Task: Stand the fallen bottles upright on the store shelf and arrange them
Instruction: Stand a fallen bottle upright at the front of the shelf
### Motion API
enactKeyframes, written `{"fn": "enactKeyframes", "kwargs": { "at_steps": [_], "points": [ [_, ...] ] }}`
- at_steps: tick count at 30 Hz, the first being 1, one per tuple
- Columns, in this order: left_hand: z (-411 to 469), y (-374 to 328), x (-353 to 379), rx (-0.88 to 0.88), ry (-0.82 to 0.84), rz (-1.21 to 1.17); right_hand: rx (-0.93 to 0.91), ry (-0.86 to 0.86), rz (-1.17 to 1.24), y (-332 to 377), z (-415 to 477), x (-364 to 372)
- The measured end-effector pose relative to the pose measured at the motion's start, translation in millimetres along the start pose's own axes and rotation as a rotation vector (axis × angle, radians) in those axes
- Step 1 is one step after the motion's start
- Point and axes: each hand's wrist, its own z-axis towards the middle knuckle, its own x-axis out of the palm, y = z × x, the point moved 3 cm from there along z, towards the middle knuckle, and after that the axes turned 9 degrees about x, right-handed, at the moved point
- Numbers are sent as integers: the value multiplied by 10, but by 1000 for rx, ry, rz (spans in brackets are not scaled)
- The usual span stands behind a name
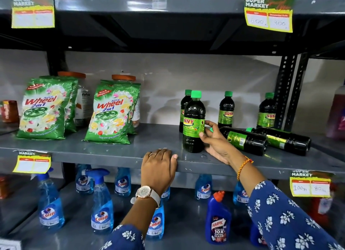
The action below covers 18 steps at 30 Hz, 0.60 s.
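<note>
Right hand [214, 141] grips an upright dark bottle [193, 122] near the shelf [112, 154] front edge. Two fallen bottles [244, 140] lie at its 3 o'clock. Left hand [158, 167] curls over the shelf edge.

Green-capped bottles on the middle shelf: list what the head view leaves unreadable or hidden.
- Front standing bottle: brand name partly turned out of sight; the right hand covers its lower right side.
- Bottle behind it: mostly blocked by the front one.
- Near fallen bottle: cap hidden behind the right hand.
- Far fallen bottle: label partly blocked by the near fallen bottle.
- Left hand: fingertips curl over the shelf edge.
</note>
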Motion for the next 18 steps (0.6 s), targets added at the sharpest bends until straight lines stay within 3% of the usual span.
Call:
{"fn": "enactKeyframes", "kwargs": {
  "at_steps": [3, 7, 10, 15, 18],
  "points": [
    [2, -4, 0, -13, -6, -1, -11, -151, -113, -14, 18, -4],
    [6, -19, -1, -22, -20, -16, -6, -352, -536, -51, 55, 46],
    [-1, -31, -6, -28, -32, -18, 1, -330, -522, -63, 62, 34],
    [0, -32, -11, -31, -40, -17, 57, -135, -325, -50, 40, 6],
    [1, -33, -7, -32, -37, -16, 22, -146, -357, -48, 51, 25]
  ]
}}
